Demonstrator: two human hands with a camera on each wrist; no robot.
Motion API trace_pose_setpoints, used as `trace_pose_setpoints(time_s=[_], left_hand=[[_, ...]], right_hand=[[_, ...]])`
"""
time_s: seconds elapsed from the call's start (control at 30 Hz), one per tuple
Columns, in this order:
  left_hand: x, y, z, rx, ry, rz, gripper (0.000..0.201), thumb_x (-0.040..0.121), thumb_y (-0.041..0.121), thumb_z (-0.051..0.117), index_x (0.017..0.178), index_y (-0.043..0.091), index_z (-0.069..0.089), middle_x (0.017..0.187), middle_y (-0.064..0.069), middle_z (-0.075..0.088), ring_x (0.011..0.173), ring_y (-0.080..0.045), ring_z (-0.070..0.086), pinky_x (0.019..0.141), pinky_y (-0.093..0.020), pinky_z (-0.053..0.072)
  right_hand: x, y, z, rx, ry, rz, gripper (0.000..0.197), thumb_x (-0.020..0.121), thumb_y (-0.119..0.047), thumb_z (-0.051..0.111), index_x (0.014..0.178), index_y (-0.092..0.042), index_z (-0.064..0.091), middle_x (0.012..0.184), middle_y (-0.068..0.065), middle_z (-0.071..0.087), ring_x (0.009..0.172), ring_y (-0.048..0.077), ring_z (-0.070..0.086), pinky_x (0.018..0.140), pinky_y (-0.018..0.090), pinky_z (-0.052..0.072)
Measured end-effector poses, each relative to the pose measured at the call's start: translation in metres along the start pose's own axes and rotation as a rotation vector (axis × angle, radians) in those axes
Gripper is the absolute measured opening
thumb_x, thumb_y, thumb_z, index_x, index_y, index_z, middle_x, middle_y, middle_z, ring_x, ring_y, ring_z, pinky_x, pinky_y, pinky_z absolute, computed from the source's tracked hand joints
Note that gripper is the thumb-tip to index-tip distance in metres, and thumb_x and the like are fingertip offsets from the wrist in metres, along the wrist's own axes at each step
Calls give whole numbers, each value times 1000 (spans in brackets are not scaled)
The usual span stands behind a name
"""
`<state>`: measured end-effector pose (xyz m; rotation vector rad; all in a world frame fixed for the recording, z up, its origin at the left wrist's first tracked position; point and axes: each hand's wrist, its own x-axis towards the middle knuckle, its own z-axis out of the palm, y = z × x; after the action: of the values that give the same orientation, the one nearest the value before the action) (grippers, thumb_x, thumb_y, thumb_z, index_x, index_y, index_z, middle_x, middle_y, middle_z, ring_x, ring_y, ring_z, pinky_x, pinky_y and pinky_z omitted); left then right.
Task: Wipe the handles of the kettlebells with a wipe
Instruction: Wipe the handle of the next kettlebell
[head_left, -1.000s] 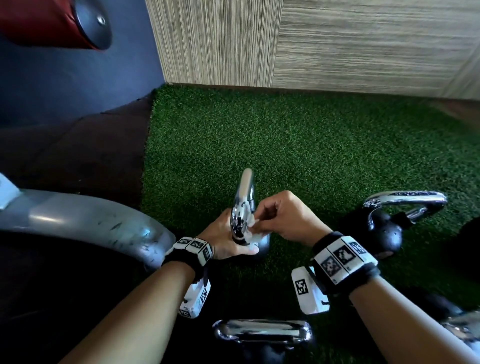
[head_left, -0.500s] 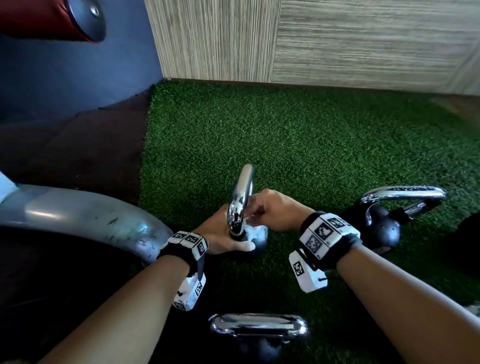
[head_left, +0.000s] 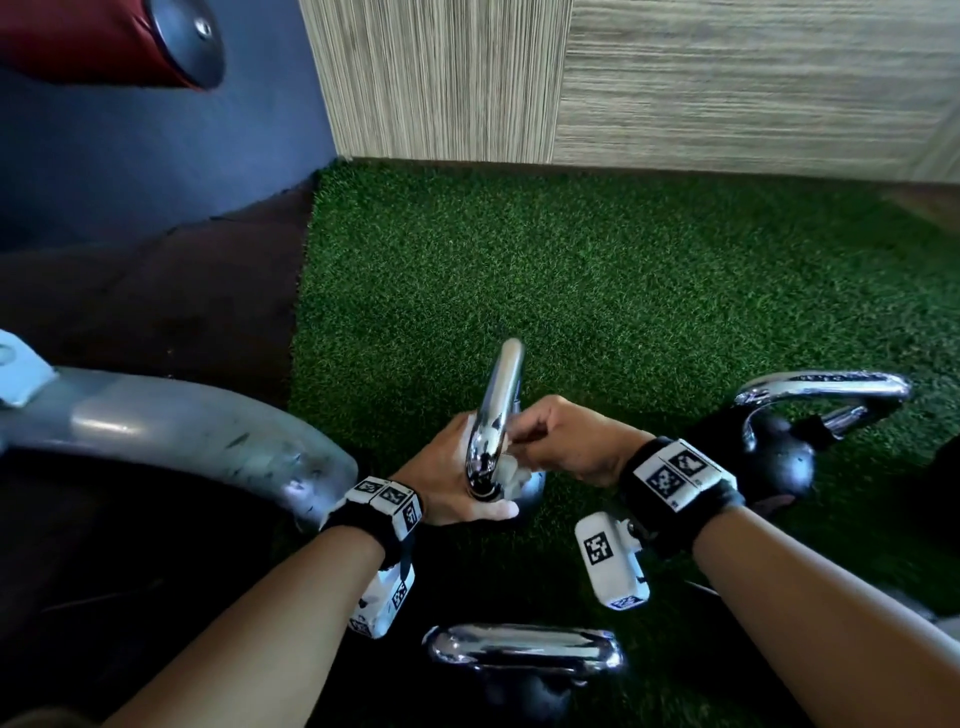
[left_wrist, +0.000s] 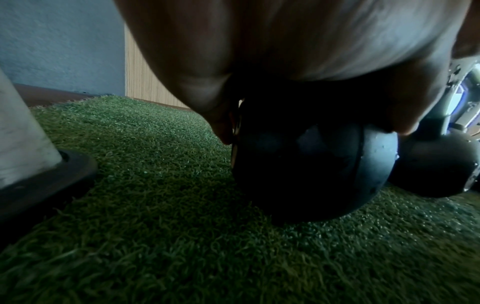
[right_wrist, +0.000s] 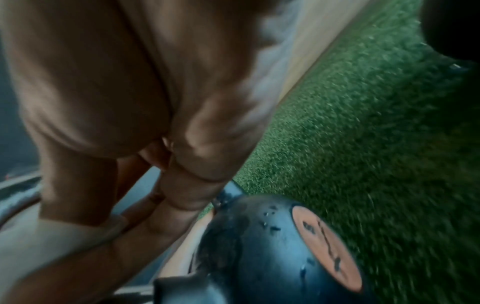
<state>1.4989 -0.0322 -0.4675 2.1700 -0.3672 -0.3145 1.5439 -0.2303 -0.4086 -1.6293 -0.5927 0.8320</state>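
Note:
A black kettlebell (head_left: 530, 493) stands on the green turf with its chrome handle (head_left: 501, 405) upright. My left hand (head_left: 447, 483) grips it at the base of the handle, thumb lying along the ball. In the left wrist view the palm covers the top of the ball (left_wrist: 298, 174). My right hand (head_left: 561, 441) pinches a white wipe (head_left: 511, 470) against the lower right leg of the handle. The right wrist view shows its curled fingers (right_wrist: 176, 195) above the ball (right_wrist: 259, 246) with an orange label.
A second kettlebell (head_left: 779, 457) with a chrome handle (head_left: 826, 387) stands to the right, and a third handle (head_left: 524, 654) is just below my wrists. A grey metal tube (head_left: 182, 431) curves in from the left. A striped wall (head_left: 623, 78) closes off the turf (head_left: 623, 286).
My right hand with the wipe has shifted a little along the lower part of the handle. The left hand keeps its hold on the kettlebell.

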Motion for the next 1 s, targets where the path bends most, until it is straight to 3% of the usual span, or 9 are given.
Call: trace_pose_setpoints(time_s=[0.07, 0.13, 0.2, 0.37, 0.47, 0.6, 0.73, 0.9, 1.0], left_hand=[[4, -3, 1, 17, 41, 30, 62, 65, 36, 94, 109, 8, 61, 122, -9, 61, 118, -22, 56, 113, -26, 36], [10, -8, 0, 18, 53, 50, 87, 64, 40, 95, 136, 21, 50, 142, -5, 55, 134, -22, 51, 118, -42, 38], [13, -11, 0, 34, 72, 67, 102, 61, 50, 94, 146, 36, 37, 151, 0, 49, 143, -21, 45, 119, -49, 38], [6, -14, 5, -6, 110, 64, 104, 57, 50, 92, 141, 52, 31, 152, -2, 43, 143, -14, 42, 120, -44, 37], [8, -17, 6, -1, 113, 64, 108, 56, 50, 93, 136, 66, 24, 152, -3, 42, 143, -15, 42, 120, -43, 37], [6, -17, 6, 28, 108, 56, 112, 59, 46, 95, 141, 57, 20, 152, -2, 40, 143, -14, 40, 121, -40, 35], [6, -21, 9, 11, 111, 75, 116, 59, 52, 94, 152, 38, 25, 155, 0, 38, 148, -16, 36, 122, -46, 34], [3, -14, 7, 26, 116, 75, 114, 60, 47, 94, 141, 66, 16, 152, 1, 40, 145, -16, 39, 120, -45, 38], [6, -15, 7, 14, 124, 48, 116, 58, 50, 94, 141, 66, 16, 152, -1, 40, 144, -18, 42, 118, -48, 40]], right_hand=[[0, 6, 2, 243, 41, -14, 15, 91, 15, 58, 100, 11, 70, 85, 11, 76, 71, 14, 73, 71, 24, 62], [3, 9, 1, 434, 129, -27, 20, 93, 12, 54, 110, 16, 64, 87, 15, 76, 71, 18, 74, 72, 27, 63], [7, 10, -1, 549, 219, -26, 24, 95, 10, 54, 116, 19, 60, 91, 18, 76, 74, 20, 75, 73, 28, 64], [3, 3, 3, 511, 236, -11, 11, 92, 14, 57, 99, 13, 65, 80, 14, 75, 67, 18, 74, 65, 27, 64], [11, -3, 6, 480, 432, -13, 11, 87, 15, 64, 98, 14, 66, 77, 15, 73, 62, 19, 72, 59, 27, 62], [23, -9, -1, 507, 754, -14, 17, 81, 13, 73, 81, -1, 63, 70, 16, 69, 53, 22, 69, 54, 29, 61], [17, -7, 3, 164, 777, 3, 16, 74, 3, 84, 77, -3, 70, 73, 13, 73, 64, 25, 71, 69, 41, 64], [32, -12, -6, -118, 1006, 30, 15, 73, -2, 83, 71, -14, 76, 71, 0, 76, 64, 15, 74, 66, 34, 64], [41, -14, 2, -139, 1100, 85, 14, 73, -2, 76, 68, -15, 76, 68, -5, 73, 63, 12, 70, 64, 28, 61]])
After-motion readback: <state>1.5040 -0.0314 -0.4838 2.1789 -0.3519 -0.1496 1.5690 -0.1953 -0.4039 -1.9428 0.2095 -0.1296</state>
